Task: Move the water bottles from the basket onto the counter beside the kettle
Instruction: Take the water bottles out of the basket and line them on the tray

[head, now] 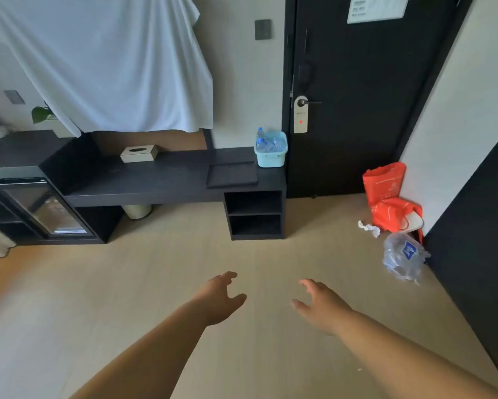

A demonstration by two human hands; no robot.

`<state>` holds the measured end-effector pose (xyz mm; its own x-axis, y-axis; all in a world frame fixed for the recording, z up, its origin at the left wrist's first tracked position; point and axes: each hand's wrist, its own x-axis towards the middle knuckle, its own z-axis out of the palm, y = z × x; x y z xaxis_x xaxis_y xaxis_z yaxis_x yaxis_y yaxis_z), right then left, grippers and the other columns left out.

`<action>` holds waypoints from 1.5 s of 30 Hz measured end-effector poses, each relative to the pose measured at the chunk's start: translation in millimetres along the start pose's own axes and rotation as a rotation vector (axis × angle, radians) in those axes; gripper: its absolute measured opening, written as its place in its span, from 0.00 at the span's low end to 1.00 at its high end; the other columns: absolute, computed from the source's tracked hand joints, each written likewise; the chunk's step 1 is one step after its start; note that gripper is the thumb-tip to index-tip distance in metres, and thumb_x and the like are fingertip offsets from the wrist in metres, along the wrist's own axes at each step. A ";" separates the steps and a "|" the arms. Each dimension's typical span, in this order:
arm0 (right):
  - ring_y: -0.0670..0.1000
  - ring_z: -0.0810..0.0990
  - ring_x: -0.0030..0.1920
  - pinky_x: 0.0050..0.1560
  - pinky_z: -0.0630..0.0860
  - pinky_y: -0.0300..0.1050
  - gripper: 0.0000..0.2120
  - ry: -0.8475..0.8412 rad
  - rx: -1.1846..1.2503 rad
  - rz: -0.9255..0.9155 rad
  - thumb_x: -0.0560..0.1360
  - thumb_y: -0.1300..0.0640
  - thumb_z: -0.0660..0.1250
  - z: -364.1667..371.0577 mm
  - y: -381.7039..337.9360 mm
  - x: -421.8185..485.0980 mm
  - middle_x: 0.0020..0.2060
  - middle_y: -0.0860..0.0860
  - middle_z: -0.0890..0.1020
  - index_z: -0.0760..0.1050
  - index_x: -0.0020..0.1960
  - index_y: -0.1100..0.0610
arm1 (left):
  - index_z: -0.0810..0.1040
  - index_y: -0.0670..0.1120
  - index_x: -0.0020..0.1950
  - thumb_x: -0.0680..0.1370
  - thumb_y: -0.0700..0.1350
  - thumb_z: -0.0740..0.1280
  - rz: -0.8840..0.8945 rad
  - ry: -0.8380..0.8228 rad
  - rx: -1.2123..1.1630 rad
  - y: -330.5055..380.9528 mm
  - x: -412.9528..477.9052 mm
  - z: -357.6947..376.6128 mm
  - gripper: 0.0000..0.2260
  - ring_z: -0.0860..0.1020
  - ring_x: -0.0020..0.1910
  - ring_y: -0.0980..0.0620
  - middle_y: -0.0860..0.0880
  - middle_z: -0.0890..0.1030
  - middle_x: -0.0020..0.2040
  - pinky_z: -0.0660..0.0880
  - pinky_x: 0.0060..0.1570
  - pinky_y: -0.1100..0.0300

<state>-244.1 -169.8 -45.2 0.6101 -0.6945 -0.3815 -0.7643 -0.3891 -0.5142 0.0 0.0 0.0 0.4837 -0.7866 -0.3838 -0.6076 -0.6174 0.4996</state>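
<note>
A light blue basket (271, 158) stands at the right end of the dark counter (155, 180), next to the door. Clear water bottles with blue caps (263, 142) fill it, one standing upright at its left side. No kettle shows in this view. My left hand (221, 298) and my right hand (321, 305) reach forward over the floor, well short of the counter, both empty with fingers spread.
A black tray (232, 175) lies left of the basket, a tissue box (139, 153) further left. A white sheet (104, 61) hangs above. Open shelves (255, 214) sit under the counter end. Orange bags (388, 197) and a plastic bottle wrap (404, 256) lie on the floor at right.
</note>
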 end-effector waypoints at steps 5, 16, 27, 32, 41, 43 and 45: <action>0.50 0.76 0.66 0.53 0.72 0.44 0.37 -0.045 -0.014 0.032 0.74 0.29 0.59 -4.6 5.8 3.3 0.73 0.48 0.70 0.60 0.78 0.43 | 0.64 0.57 0.79 0.76 0.63 0.68 -0.033 -0.018 0.002 1.7 2.7 1.0 0.33 0.75 0.69 0.52 0.54 0.73 0.73 0.72 0.66 0.57; 0.50 0.75 0.66 0.54 0.71 0.45 0.37 -0.075 -0.037 0.051 0.73 0.29 0.60 -1.4 -13.1 46.2 0.72 0.47 0.70 0.61 0.78 0.44 | 0.65 0.56 0.79 0.77 0.62 0.68 -0.057 -0.026 -0.019 -20.6 51.8 -8.8 0.32 0.75 0.69 0.51 0.53 0.74 0.72 0.71 0.66 0.58; 0.50 0.76 0.64 0.54 0.73 0.44 0.35 -0.057 -0.097 0.073 0.76 0.31 0.61 -24.6 -77.5 154.4 0.71 0.47 0.71 0.61 0.78 0.44 | 0.64 0.54 0.79 0.77 0.62 0.69 -0.070 -0.018 -0.057 -63.2 158.5 -85.8 0.33 0.74 0.70 0.51 0.52 0.73 0.73 0.71 0.67 0.57; 0.52 0.75 0.67 0.59 0.75 0.47 0.37 -0.149 -0.215 0.042 0.76 0.30 0.60 -30.9 -124.8 208.9 0.73 0.48 0.70 0.59 0.80 0.45 | 0.65 0.55 0.78 0.77 0.63 0.68 -0.079 -0.034 -0.021 -91.6 208.6 -124.9 0.32 0.77 0.65 0.50 0.53 0.75 0.71 0.73 0.63 0.58; 0.55 0.75 0.67 0.61 0.75 0.50 0.36 -0.277 -0.355 0.020 0.78 0.31 0.60 -29.9 -178.1 272.1 0.74 0.51 0.70 0.60 0.79 0.47 | 0.66 0.57 0.78 0.77 0.64 0.68 -0.109 -0.154 0.041 -139.5 268.0 -168.3 0.32 0.79 0.63 0.52 0.53 0.77 0.70 0.73 0.61 0.60; 0.55 0.75 0.67 0.60 0.76 0.50 0.36 -0.284 -0.354 0.030 0.77 0.31 0.60 -31.5 -177.8 283.6 0.74 0.51 0.70 0.60 0.79 0.47 | 0.66 0.57 0.78 0.76 0.65 0.68 -0.117 -0.159 0.036 -142.6 280.1 -173.4 0.32 0.79 0.63 0.51 0.53 0.77 0.70 0.73 0.61 0.59; 0.55 0.75 0.67 0.60 0.75 0.50 0.36 -0.297 -0.356 0.042 0.77 0.30 0.60 -35.0 -174.0 295.4 0.74 0.51 0.71 0.61 0.79 0.47 | 0.66 0.57 0.77 0.76 0.65 0.68 -0.119 -0.166 0.039 -142.5 291.6 -174.9 0.31 0.78 0.63 0.51 0.53 0.77 0.70 0.73 0.61 0.59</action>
<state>61.8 -328.5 -41.5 0.5705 -0.5311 -0.6265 -0.7823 -0.5836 -0.2177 337.8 -139.9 -47.3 0.4447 -0.6968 -0.5628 -0.5780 -0.7032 0.4140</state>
